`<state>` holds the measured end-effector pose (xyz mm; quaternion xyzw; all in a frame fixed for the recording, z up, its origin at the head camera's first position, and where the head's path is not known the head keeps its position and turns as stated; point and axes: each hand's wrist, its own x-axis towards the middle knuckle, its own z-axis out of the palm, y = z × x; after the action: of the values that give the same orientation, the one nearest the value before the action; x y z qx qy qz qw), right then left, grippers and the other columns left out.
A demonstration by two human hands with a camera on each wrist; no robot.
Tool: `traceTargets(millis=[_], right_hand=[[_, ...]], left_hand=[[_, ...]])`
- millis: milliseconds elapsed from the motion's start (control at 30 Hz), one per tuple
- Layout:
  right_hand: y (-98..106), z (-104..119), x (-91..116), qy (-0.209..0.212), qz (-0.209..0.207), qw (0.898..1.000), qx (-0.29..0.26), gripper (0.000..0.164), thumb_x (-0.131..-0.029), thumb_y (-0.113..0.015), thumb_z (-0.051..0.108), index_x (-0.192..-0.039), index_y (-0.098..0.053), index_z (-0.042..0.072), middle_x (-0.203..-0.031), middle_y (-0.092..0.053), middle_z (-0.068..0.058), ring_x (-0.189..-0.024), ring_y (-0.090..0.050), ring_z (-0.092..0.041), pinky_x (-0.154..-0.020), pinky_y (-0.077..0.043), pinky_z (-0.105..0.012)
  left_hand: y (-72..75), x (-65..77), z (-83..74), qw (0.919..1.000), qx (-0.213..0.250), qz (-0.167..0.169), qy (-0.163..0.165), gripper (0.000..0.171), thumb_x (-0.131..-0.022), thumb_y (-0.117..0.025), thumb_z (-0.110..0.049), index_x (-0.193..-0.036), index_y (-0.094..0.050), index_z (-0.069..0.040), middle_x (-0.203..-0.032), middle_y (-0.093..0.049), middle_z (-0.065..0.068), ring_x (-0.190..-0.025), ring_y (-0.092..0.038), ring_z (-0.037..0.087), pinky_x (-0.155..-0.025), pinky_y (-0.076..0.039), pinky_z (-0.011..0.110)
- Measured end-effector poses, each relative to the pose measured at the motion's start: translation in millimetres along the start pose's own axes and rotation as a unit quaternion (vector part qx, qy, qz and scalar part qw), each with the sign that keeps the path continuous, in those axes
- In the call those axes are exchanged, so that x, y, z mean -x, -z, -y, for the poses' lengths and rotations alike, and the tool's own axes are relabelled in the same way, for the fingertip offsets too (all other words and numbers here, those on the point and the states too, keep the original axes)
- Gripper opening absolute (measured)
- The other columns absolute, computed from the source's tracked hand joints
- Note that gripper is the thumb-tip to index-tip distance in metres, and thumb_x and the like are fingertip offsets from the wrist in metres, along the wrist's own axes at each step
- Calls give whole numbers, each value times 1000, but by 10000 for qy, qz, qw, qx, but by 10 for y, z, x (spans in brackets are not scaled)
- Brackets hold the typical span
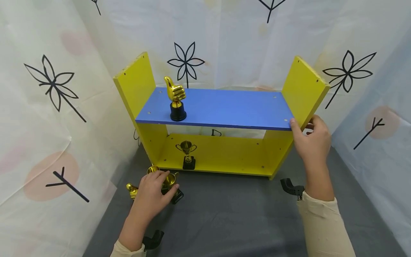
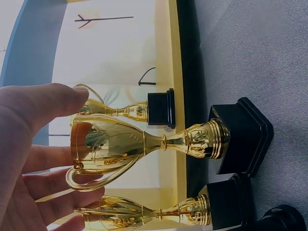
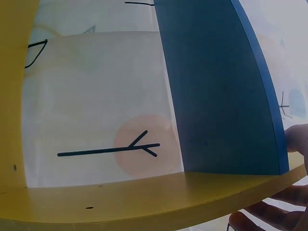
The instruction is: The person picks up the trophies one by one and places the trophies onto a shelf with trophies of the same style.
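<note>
My left hand (image 1: 149, 194) reaches over a gold cup trophy (image 2: 108, 149) standing upright on a black base on the table. In the left wrist view, a gap shows between the thumb and the cup, with the fingers extended beyond the rim. Another cup trophy (image 2: 115, 211) stands close by, and a gold thumbs-up trophy (image 1: 132, 191) is partly hidden by this hand. My right hand (image 1: 316, 137) holds the right side panel of a yellow-and-blue shelf unit (image 1: 298, 94), thumb in front by the blue board, fingers around the outside.
A thumbs-up trophy (image 1: 176, 94) stands on the left of the blue shelf (image 1: 231, 109). Below it, a small cup trophy (image 1: 187, 151) stands on the yellow bottom board (image 1: 224, 153). Grey cloth (image 1: 231, 214) covers the table, and printed white curtains (image 1: 237, 53) surround it.
</note>
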<state>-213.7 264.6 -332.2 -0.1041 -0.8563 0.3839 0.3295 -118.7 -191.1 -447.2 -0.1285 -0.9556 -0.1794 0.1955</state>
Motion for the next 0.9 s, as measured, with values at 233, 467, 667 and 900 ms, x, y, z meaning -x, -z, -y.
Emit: traceTargets(millis=[233, 467, 667, 900], right_hand=[[-55, -21, 1, -12, -38, 9999, -133, 54, -100, -65, 48, -133, -66, 5, -129, -69, -16, -117, -67, -36, -83, -44, -27], [-103, -41, -4, -164, -28, 9995, -286, 54, -100, -65, 51, -132, -66, 8, -128, -68, -12, -117, -66, -30, -80, -47, -19], [-135, -37, 1, -204, -58, 9982, -564, 53, -100, -65, 51, -133, -65, 9, -124, -67, -9, -103, -60, -15, -76, -44, -12], [-174, -72, -21, -116, 24, 9958, -908, 49, -101, -64, 48, -132, -65, 10, -114, -62, 3, -91, -57, -5, -72, -47, -7]], left_hand=[[-11, -6, 6, 10000, -17, 47, 12, 53, -87, -89, -36, -124, -76, 1, -115, -76, 15, -107, -70, 36, -100, -53, 62], [-20, -18, 25, 10000, -13, -6, -49, 52, -87, -90, -34, -123, -77, 1, -112, -76, 15, -104, -70, 35, -98, -54, 61], [-26, -34, 38, 10000, -45, -33, -69, 51, -85, -91, -31, -123, -77, 1, -109, -76, 14, -101, -70, 34, -97, -55, 60], [-19, -33, 31, 10000, -42, -23, -73, 50, -83, -93, -30, -120, -77, 0, -106, -75, 12, -97, -70, 33, -95, -55, 59]])
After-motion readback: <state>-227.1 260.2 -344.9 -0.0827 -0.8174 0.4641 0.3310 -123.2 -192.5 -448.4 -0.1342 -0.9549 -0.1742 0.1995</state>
